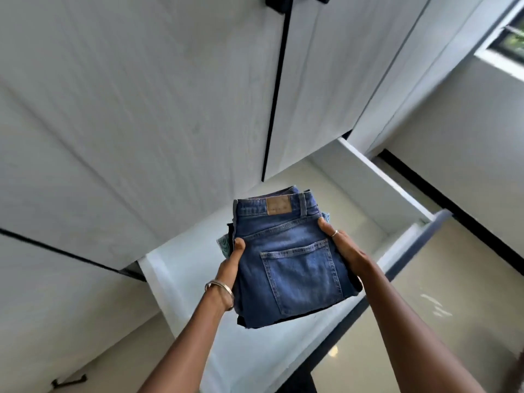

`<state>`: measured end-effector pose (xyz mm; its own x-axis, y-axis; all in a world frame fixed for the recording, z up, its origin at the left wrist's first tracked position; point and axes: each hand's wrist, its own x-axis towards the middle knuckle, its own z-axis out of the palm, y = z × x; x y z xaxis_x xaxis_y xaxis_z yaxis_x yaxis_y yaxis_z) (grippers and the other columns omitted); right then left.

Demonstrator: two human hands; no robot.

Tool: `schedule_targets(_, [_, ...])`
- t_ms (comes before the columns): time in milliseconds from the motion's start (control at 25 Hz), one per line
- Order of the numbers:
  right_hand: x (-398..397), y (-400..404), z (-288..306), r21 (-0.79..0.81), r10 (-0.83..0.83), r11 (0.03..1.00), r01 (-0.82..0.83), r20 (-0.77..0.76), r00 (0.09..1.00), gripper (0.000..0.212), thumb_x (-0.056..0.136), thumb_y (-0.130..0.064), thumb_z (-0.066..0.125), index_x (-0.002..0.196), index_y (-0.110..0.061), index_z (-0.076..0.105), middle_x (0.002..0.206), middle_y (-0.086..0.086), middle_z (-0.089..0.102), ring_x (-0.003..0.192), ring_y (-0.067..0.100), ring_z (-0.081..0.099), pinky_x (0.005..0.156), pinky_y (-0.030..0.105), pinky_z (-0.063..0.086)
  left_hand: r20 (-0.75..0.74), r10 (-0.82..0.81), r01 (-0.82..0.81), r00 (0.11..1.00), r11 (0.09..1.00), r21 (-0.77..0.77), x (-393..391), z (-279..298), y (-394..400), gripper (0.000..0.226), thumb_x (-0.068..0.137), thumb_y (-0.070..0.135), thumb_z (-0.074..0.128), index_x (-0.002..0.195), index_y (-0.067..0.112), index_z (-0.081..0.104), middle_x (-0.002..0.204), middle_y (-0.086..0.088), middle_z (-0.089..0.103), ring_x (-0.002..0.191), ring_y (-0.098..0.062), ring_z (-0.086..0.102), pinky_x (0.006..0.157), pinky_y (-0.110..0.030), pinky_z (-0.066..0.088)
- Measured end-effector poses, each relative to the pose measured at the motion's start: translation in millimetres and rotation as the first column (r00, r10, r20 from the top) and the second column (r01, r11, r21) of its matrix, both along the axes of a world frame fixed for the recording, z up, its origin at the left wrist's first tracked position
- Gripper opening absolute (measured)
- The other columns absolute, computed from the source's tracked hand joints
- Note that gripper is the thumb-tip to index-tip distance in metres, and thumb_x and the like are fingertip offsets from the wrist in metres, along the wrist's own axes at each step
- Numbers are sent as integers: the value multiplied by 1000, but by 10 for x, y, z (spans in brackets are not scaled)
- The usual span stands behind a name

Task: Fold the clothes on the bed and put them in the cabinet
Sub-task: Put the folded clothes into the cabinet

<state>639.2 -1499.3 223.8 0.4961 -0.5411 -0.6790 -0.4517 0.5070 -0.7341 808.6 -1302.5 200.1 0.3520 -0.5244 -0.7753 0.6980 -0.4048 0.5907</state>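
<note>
Cabinet: white wooden doors [141, 109], open white drawer [368, 177] at five o'clock.
Stack: folded blue denim jeans [289, 259] topmost, perhaps teal fabric beneath.
Hands: left hand [229, 268] and right hand [346, 248] clasp it from nine and three o'clock.

Stack of folded clothes [286, 259] at centre frame, jeans [295, 268] on top, held between the left hand [231, 268] on its left edge and the right hand [344, 245] on its right edge. Open drawer [377, 177] lies below and behind the stack. Cabinet doors [141, 109] fill the upper left; a window [507, 38] sits at upper right; floor [453, 293] at lower right.
</note>
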Motion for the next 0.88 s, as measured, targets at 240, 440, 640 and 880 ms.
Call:
schedule_targets(240, [419, -967, -974, 39, 202, 979, -202, 12, 979, 63, 80, -57, 66, 117, -6, 64, 106, 15, 74, 91, 29, 73, 75, 36, 59, -83, 239, -230, 967, 967, 107, -44, -798, -700, 76, 71, 79, 53, 113, 18, 70, 108, -11, 72, 100, -29, 69, 85, -41, 53])
schedule_targets(440, [863, -1395, -1599, -179, 341, 893, -414, -332, 879, 97, 60, -87, 61, 132, -24, 50, 132, 3, 61, 113, 21, 61, 102, 49, 46, 434, 81, -362, 897, 697, 619, 34, -1214, -1133, 101, 67, 80, 61, 139, 11, 44, 134, -21, 51, 116, -39, 53, 97, -50, 44])
schedule_targets(640, [1219, -1193, -1275, -852, 215, 421, -311, -240, 947, 44, 87, -42, 63, 124, -20, 55, 131, 4, 52, 120, 28, 46, 95, 49, 38, 813, -569, -185, -124, 818, 544, -66, -1166, -1243, 61, 83, 46, 61, 139, 24, 48, 149, -10, 37, 134, -33, 38, 103, -50, 33])
schedule_targets(880, [1296, -1155, -1715, -600, 510, 36, -799, -677, 531, 62, 99, -60, 25, 155, -34, 15, 165, -5, -3, 151, 23, 5, 116, 59, 13, 482, -861, 197, 162, 506, 840, 269, -1327, -1402, 75, 92, 61, 39, 150, 44, -6, 157, 13, -25, 148, -23, -14, 116, -57, 11])
